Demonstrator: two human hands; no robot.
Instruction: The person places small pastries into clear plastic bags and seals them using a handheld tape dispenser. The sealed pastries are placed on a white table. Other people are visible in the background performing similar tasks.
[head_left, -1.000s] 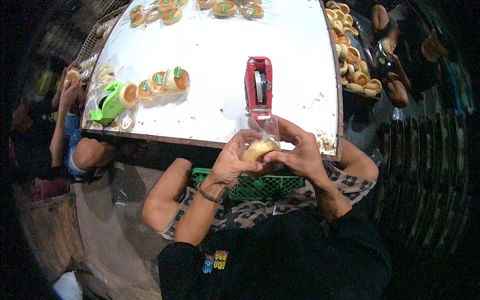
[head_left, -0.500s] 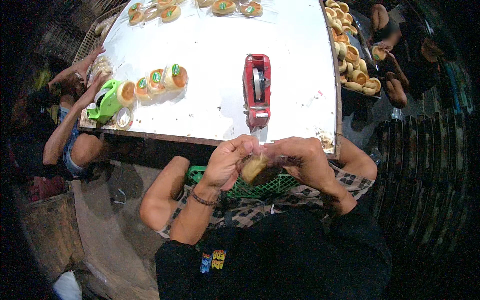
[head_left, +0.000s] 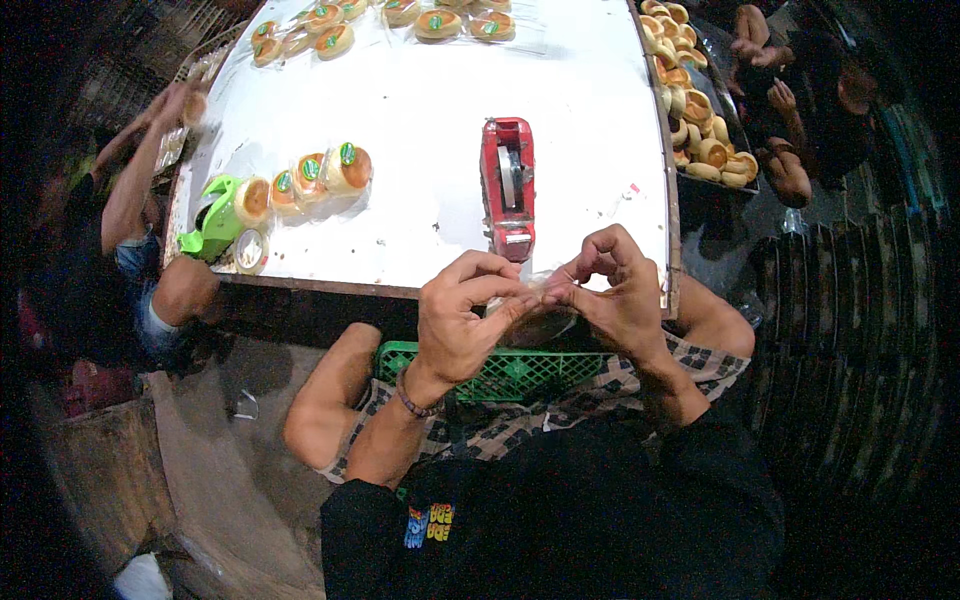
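My left hand (head_left: 465, 315) and my right hand (head_left: 622, 300) meet just off the near edge of the white table (head_left: 430, 110). Both pinch the gathered top of a clear plastic bag (head_left: 540, 293) between thumb and fingers. The bag hangs below the fingertips and its lower part is dim; a pale bun showed in it a moment ago. Right beyond my fingertips stands a red tape dispenser (head_left: 512, 185), its cutting end toward me. Under the bag, a green plastic crate (head_left: 510, 375) sits between my knees.
Several wrapped buns (head_left: 310, 180) form a row beside a green tape dispenser (head_left: 213, 220) and a tape roll (head_left: 250, 250). More wrapped buns (head_left: 437, 24) lie at the far side. Unwrapped buns fill a tray (head_left: 752, 186) on the right. Co-workers' arms (head_left: 130, 190) show at both sides.
Both hands have changed grip on the bag's top, with the right fingers now raised and arched. The bun has dropped from clear sight. The left co-worker's hands have moved away from the green dispenser.
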